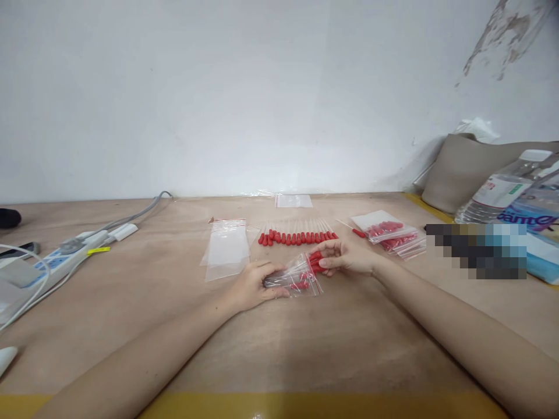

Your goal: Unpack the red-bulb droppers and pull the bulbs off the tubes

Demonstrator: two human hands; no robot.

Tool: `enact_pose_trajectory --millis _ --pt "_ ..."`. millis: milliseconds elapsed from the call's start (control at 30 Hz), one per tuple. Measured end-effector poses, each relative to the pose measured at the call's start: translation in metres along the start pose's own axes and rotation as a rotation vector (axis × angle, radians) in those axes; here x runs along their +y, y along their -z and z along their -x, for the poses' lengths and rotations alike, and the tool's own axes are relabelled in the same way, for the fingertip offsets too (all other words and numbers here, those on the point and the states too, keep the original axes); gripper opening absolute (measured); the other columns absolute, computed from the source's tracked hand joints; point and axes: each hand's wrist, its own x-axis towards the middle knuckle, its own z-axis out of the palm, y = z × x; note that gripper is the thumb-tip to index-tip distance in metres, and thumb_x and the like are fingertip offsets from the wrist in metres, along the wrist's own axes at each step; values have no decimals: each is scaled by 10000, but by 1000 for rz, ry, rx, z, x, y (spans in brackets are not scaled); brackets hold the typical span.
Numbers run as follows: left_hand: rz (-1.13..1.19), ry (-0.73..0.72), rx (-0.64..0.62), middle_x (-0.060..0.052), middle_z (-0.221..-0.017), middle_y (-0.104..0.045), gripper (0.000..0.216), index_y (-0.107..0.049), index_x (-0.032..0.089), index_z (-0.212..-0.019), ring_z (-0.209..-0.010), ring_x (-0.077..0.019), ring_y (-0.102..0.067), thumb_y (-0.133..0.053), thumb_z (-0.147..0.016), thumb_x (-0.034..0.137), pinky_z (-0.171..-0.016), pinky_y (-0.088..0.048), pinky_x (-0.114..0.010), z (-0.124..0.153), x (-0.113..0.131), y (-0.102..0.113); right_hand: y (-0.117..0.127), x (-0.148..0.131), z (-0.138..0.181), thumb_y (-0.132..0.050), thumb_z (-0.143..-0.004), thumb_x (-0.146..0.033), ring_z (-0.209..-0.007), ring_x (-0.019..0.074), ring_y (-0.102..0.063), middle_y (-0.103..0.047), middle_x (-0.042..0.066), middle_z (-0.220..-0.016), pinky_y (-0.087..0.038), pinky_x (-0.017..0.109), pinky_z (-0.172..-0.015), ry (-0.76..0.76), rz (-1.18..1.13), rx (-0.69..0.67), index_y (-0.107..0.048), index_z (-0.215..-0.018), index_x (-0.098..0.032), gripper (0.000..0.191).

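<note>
Mid-bagging: pinning zip bag to the worktop under closed fingers of the left hand, pinching red-bulbed droppers at its mouth with the right hand. To seat them deeper, probably best to hold that mouth open.

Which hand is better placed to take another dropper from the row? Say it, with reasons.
Right, probably. The right hand sits at the mouth of the bag, nearest the row of droppers; the left hand holds the bag down.

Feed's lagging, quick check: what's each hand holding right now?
Left hand: closed, holding the small clear bag.
Right hand: closed, pinching the red-bulbed droppers at the bag's mouth.
</note>
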Motion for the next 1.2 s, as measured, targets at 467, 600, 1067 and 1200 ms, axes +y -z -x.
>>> enact_pose_trajectory --millis 467,600,1067,1200 --pt "-21 -11 -71 -58 -970 -635 431 -579 198 -1072 -885 -197 -579 -600 -748 481 -783 -454 -323 -4 5 3 46 -44 18 -653 -706 -328 -823 159 -622 -663 63 -960 -476 264 -650 285 128 605 -606 -971 -204 297" --pt "-58 -35 -82 -66 -1045 -622 405 -564 211 -1116 -970 -208 -561 -552 -793 455 -867 -425 -360 -5 5 3 16 -38 -25 -552 -791 -261 -843 177 -610 -658 73 -962 -478 354 -778 622 579 744 -578 -1038 -173 263" --pt "-118 -41 -119 -60 -1098 -617 377 -578 214 -1083 -1030 -207 -553 -542 -796 456 -993 -315 -421 -4 3 0 -15 -9 -91 -446 -865 -169 -898 181 -511 -629 81 -973 -393 297 -817 742 1643 331 -580 -1106 -172 276" --pt "-102 -17 -110 -64 -1113 -615 405 -577 218 -1094 -1041 -218 -553 -546 -787 480 -1017 -293 -450 -4 4 1 -15 -20 -67 -483 -855 -243 -932 196 -528 -639 73 -983 -372 345 -844 698 1477 527 -618 -1042 -196 235"
